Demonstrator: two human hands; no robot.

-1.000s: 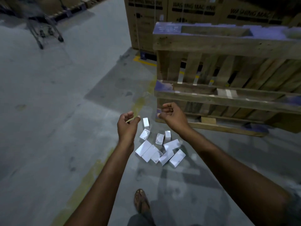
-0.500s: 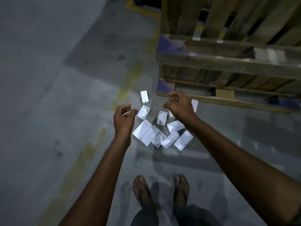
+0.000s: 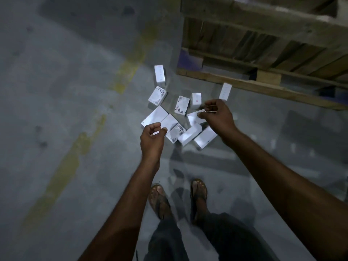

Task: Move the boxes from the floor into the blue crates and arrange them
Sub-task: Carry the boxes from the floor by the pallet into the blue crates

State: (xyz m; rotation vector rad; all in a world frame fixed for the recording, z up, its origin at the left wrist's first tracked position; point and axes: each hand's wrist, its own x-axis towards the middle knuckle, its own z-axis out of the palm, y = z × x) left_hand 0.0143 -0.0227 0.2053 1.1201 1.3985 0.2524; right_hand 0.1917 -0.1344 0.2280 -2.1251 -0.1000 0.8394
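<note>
Several small white boxes (image 3: 181, 105) lie scattered in a loose pile on the grey concrete floor, some flat and some on edge. One box (image 3: 160, 75) stands apart at the far side, another (image 3: 225, 91) lies near the pallet. My left hand (image 3: 152, 140) hovers above the near left of the pile, fingers loosely curled, holding nothing. My right hand (image 3: 218, 115) hovers over the right of the pile, fingers also loosely curled and empty. No blue crate is in view.
A wooden pallet (image 3: 263, 85) leans upright at the upper right, its lower rail close behind the boxes. A worn yellow floor line (image 3: 79, 147) runs diagonally on the left. My sandalled feet (image 3: 160, 200) stand just short of the pile.
The view has tilted down and drawn closer to the boxes. Both hands have lowered toward the pile, and their fingers have loosened slightly.
</note>
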